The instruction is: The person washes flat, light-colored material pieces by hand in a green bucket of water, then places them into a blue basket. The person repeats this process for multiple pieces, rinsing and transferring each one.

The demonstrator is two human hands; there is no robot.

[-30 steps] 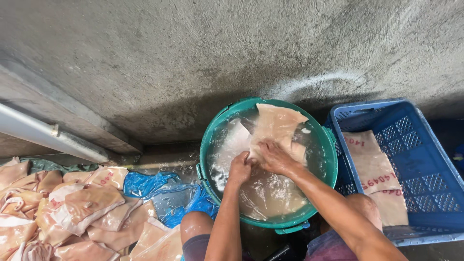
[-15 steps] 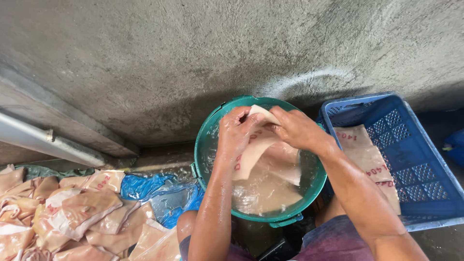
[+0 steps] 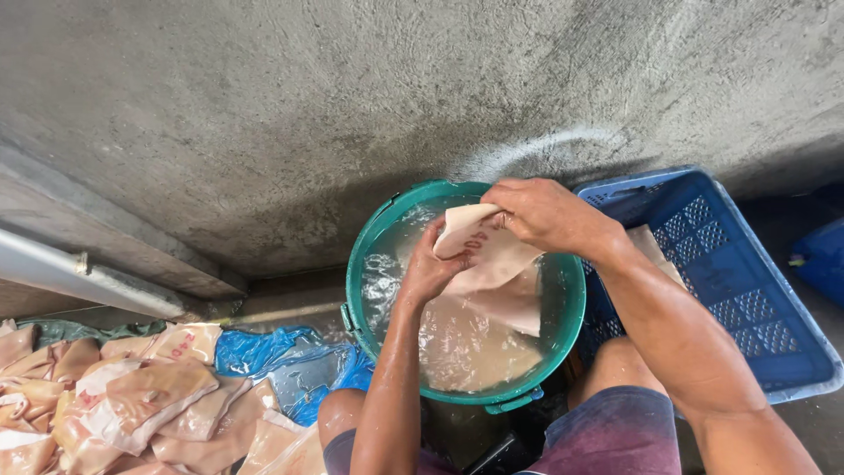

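A: Risk first. The pale wet sheet (image 3: 492,255) hangs over the green bucket (image 3: 365,290), partly lifted out of the cloudy water, its lower part trailing in. It looks slick; judged from that, it could slip back in and splash over the rim.

B: Grip?

A: Right hand (image 3: 545,215) has its fingers curled shut over the sheet's top edge at the far rim. Left hand (image 3: 431,268) is closed on the sheet's left side, thumb pressed against it. Both wet to the forearm, so hold is likely poor.

B: Surroundings, large to small?

A: Concrete wall (image 3: 352,105) fills the far side. Blue crate (image 3: 756,290) sits right of the bucket, touching it; another sheet lies inside. A drip trail across the gap seems likely. Near left, a heap of similar pale pieces (image 3: 114,405) on blue plastic sheeting (image 3: 272,361). A grey pipe (image 3: 79,273) runs at far left.

B: Obstructions?

A: The person's knees crowd the bucket's near side. Bucket could tip if knocked.
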